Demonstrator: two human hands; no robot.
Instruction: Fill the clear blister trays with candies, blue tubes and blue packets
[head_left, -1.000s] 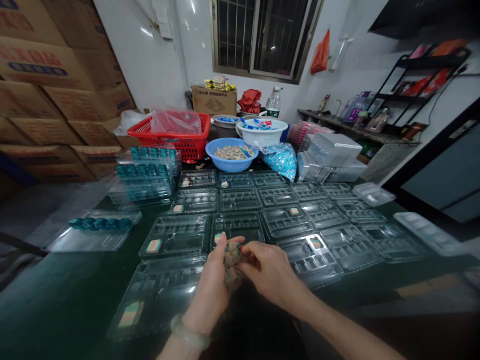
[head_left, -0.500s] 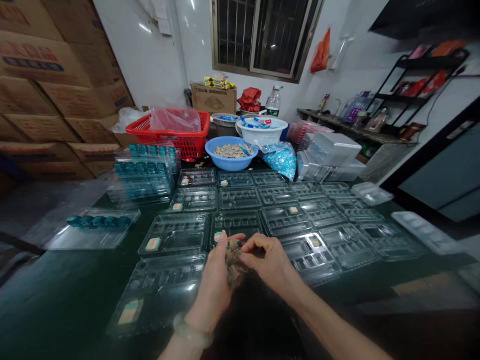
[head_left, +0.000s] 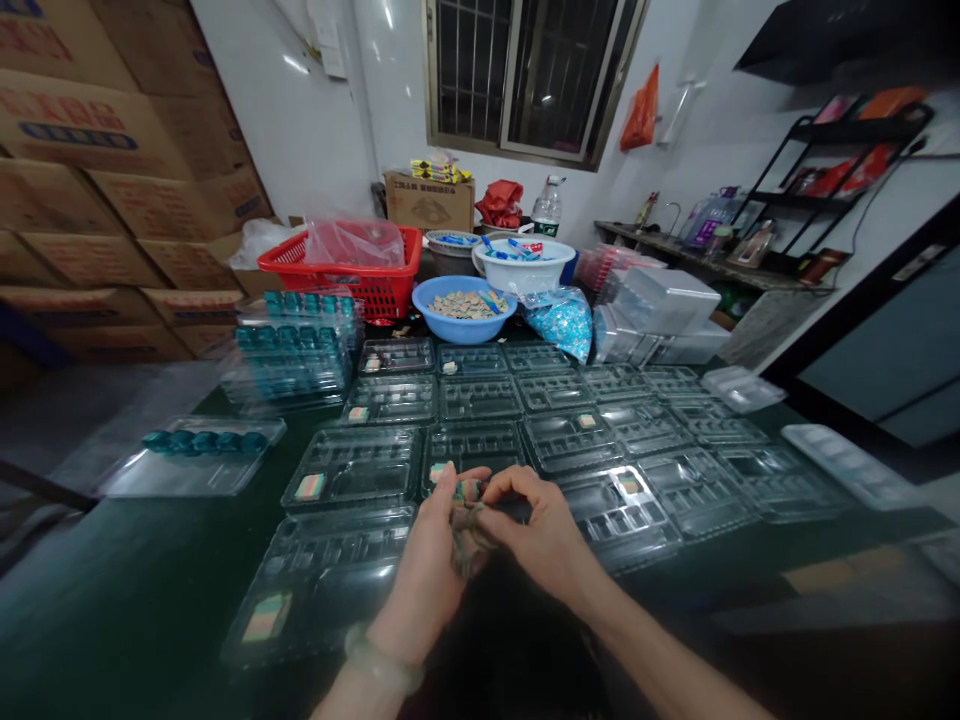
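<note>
My left hand (head_left: 430,545) is cupped around several small pastel-striped pieces (head_left: 468,491), its thumb on top of them. Thumb and forefinger of my right hand (head_left: 538,515) come together in a pinch at these pieces; what exactly sits between the fingertips is blurred. Beneath and around both hands lie rows of clear plastic trays (head_left: 352,466) with moulded compartments. Some trays hold a small striped block in one corner, such as the block (head_left: 310,487) left of my hands and the larger-looking block (head_left: 266,617) nearest me.
Behind the trays stands a blue basin (head_left: 463,325) full of striped pieces. Near it are a red basket (head_left: 341,270), a white basin (head_left: 525,268) and a bag of blue bits (head_left: 564,325). Trays with teal items (head_left: 292,345) are stacked left; clear boxes (head_left: 664,300) stand right.
My fingers have shifted only slightly at the striped pieces, both hands staying together in front of me. The view has tilted a little, and the trays lie as before.
</note>
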